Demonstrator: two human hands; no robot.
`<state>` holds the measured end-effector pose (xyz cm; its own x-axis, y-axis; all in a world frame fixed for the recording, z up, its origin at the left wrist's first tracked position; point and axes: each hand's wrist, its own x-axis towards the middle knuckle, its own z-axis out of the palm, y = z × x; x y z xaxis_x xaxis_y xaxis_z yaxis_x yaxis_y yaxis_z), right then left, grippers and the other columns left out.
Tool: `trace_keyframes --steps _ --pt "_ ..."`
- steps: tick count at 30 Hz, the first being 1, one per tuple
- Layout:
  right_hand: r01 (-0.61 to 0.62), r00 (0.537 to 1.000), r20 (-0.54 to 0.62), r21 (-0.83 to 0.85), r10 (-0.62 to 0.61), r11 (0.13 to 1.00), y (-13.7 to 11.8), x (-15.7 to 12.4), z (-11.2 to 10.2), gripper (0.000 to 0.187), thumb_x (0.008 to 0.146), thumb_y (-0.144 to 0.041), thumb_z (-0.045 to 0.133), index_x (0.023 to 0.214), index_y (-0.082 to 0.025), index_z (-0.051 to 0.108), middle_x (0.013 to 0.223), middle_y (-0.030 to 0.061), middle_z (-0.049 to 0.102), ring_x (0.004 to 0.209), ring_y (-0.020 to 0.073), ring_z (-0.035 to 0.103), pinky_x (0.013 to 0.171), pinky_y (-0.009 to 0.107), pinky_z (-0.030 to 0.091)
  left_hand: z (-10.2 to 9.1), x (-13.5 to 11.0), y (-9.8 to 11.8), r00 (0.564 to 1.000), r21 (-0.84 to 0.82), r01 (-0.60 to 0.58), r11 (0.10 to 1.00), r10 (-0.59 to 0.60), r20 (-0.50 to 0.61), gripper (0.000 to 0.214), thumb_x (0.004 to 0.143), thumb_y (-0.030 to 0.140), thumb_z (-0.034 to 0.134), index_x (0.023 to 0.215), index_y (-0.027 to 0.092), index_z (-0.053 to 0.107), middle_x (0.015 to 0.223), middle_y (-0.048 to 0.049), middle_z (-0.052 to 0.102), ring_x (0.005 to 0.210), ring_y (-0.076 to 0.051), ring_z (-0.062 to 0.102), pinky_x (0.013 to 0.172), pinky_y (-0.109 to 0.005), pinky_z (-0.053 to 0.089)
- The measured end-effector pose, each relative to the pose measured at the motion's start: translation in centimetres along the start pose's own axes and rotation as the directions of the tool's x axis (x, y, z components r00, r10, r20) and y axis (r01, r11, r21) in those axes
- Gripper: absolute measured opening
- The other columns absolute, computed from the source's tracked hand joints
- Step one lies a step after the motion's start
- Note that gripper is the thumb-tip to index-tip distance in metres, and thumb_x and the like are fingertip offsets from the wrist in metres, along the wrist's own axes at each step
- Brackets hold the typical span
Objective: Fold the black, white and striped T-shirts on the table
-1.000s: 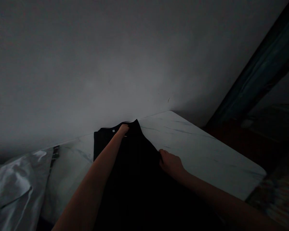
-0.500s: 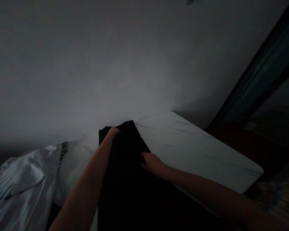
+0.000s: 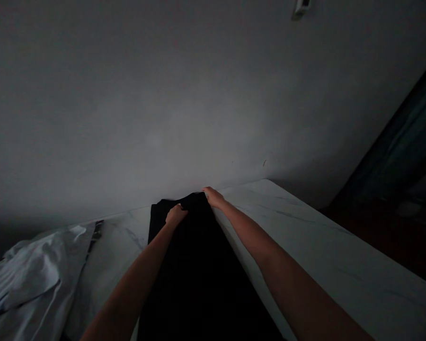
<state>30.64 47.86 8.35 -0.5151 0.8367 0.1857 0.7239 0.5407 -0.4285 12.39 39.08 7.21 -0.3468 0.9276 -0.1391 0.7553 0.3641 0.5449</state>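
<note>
What looks like a pair of black pants [image 3: 195, 265] lies lengthwise in front of me, its waist end against the wall side of the table. The cloth is so dark that its folds and legs cannot be made out. My left hand [image 3: 176, 215] is closed on the fabric just below the waist edge, left of the middle. At the far right corner of the waist, my right hand [image 3: 214, 196] grips the edge with its fingers curled over it.
The white marble-patterned table [image 3: 287, 222] meets a grey wall [image 3: 184, 104]. Crumpled pale clothing [image 3: 39, 274] lies on the left. A small white fixture [image 3: 301, 6] is high on the wall. Dark bluish cloth [image 3: 404, 142] hangs at the right, beyond the table edge.
My right hand has moved from the right side of the pants up to the far right waist corner. My left hand sits slightly farther right and lower in view. The camera view has shifted.
</note>
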Motion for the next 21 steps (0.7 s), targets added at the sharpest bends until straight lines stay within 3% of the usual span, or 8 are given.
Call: trace_keyframes --steps 6,11,14,17,19,21 --pt "0.063 0.980 0.181 0.089 -0.078 0.994 2.2 5.7 1.4 0.034 0.074 0.001 0.061 0.101 -0.017 0.071 0.108 0.0031 0.074 0.098 0.0135 0.067 0.090 0.025 0.049 0.7 -1.2 -2.5 0.998 -0.128 0.034 0.991 -0.041 -0.056 0.040 0.086 0.023 0.062 0.121 0.018 0.045 0.112 -0.0114 0.068 0.084 -0.018 0.070 0.058 -0.022 0.050" --pt "-0.027 0.987 0.160 0.039 0.021 0.999 3.3 6.8 2.6 0.019 0.080 -0.003 0.060 0.091 -0.015 0.070 0.094 0.0019 0.074 0.090 0.0136 0.067 0.086 0.025 0.048 0.7 -1.9 -2.9 0.998 -0.180 -0.054 0.982 0.047 -0.041 0.040 0.087 0.015 0.056 0.124 0.023 0.041 0.099 -0.0053 0.067 0.074 -0.016 0.067 0.058 -0.023 0.050" --pt "-0.061 0.996 0.068 -0.015 0.062 0.998 2.8 5.9 3.0 0.020 0.083 -0.004 0.061 0.098 -0.015 0.068 0.109 0.0062 0.069 0.102 0.0162 0.063 0.092 0.027 0.045 0.3 -2.3 -2.6 0.992 0.032 -0.121 0.992 0.122 -0.031 0.038 0.083 0.011 0.059 0.118 0.022 0.050 0.103 -0.0081 0.066 0.088 -0.021 0.067 0.071 -0.028 0.052" --pt "-0.057 0.998 -0.029 -0.058 0.055 0.997 1.9 3.6 3.0 0.033 0.083 -0.006 0.063 0.114 -0.018 0.064 0.130 0.0108 0.058 0.119 0.0199 0.055 0.101 0.033 0.041 0.0 -3.1 -1.8 0.983 0.298 -0.122 0.947 0.157 -0.097 0.039 0.084 0.013 0.058 0.122 0.022 0.054 0.118 -0.0126 0.059 0.099 -0.025 0.064 0.079 -0.034 0.052" --pt "0.008 0.998 -0.055 -0.065 -0.011 0.998 1.5 1.4 2.9 0.034 0.087 -0.009 0.060 0.120 -0.019 0.062 0.132 0.0106 0.056 0.123 0.0195 0.053 0.104 0.034 0.040 -0.1 -3.8 -1.0 0.958 0.427 -0.169 0.888 0.250 -0.142 0.039 0.085 0.013 0.056 0.123 0.023 0.058 0.123 -0.0138 0.055 0.107 -0.029 0.060 0.084 -0.039 0.051" --pt "0.121 0.991 -0.045 -0.050 -0.123 0.991 1.5 -1.5 2.8 0.031 0.091 -0.014 0.057 0.122 -0.018 0.061 0.133 0.0112 0.057 0.125 0.0192 0.052 0.107 0.035 0.039 0.2 -4.5 -0.2 0.906 0.477 -0.308 0.823 0.406 -0.115 0.035 0.086 0.012 0.055 0.118 0.023 0.063 0.125 -0.0128 0.056 0.115 -0.030 0.056 0.092 -0.042 0.048"
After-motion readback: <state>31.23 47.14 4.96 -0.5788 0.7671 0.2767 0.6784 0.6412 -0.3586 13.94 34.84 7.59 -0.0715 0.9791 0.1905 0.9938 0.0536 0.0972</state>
